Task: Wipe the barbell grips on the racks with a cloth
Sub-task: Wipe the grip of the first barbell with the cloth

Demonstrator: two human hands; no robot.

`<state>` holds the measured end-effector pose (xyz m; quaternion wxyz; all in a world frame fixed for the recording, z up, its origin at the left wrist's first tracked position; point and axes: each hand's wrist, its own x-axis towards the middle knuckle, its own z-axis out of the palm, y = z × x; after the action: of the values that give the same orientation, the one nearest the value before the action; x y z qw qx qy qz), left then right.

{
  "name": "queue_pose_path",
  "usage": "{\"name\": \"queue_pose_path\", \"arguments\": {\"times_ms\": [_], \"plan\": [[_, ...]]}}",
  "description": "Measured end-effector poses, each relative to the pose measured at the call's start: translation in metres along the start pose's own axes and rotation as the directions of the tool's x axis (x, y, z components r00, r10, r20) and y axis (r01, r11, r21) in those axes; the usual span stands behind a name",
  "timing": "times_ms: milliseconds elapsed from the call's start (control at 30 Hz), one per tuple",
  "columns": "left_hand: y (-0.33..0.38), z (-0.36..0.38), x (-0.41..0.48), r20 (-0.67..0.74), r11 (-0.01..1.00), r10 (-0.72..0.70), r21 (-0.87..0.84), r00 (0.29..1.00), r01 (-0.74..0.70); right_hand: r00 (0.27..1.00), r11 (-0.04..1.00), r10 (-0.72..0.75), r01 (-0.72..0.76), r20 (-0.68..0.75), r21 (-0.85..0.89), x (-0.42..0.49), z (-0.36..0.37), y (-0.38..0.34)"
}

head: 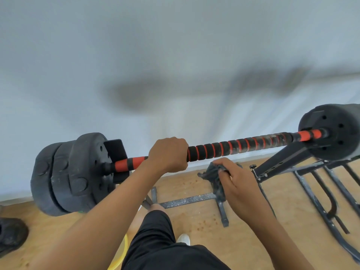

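Note:
A barbell with a black and red foam grip [233, 146] rests across a black metal rack [280, 162], with black weight plates at its left end [68, 174] and its right end [335, 131]. My left hand [168, 154] is wrapped around the grip left of its middle. My right hand [235, 182] holds a crumpled dark grey cloth [213, 175] just below the bar, not touching it. The part of the grip under my left hand is hidden.
A white wall stands close behind the bar. The rack's base bars [187, 200] and further frame tubes [319, 193] lie on the wooden floor. My leg in black shorts [155, 236] and a white shoe [184, 239] are below. A dark object [11, 234] sits at the left edge.

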<state>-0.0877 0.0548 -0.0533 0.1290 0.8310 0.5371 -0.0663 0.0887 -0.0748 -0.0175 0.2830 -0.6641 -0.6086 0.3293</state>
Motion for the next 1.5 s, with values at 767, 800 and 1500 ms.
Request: {"name": "queue_pose_path", "arguments": {"times_ms": [767,800,1500], "plan": [[0.022,0.018,-0.015,-0.273,0.998,0.008,0.058,0.962,0.008,0.964,0.797,-0.266,0.23,0.017,-0.558,0.092,0.01,-0.009],[0.023,0.017,-0.016,-0.257,0.999,0.007,0.052,0.966,0.006,0.966,0.803,-0.257,0.23,0.029,-0.549,0.091,0.008,-0.009],[0.043,0.035,-0.024,-0.429,0.973,0.045,0.223,0.902,0.057,0.968,0.733,-0.251,0.2,0.015,-0.65,0.077,0.013,-0.007]]}}
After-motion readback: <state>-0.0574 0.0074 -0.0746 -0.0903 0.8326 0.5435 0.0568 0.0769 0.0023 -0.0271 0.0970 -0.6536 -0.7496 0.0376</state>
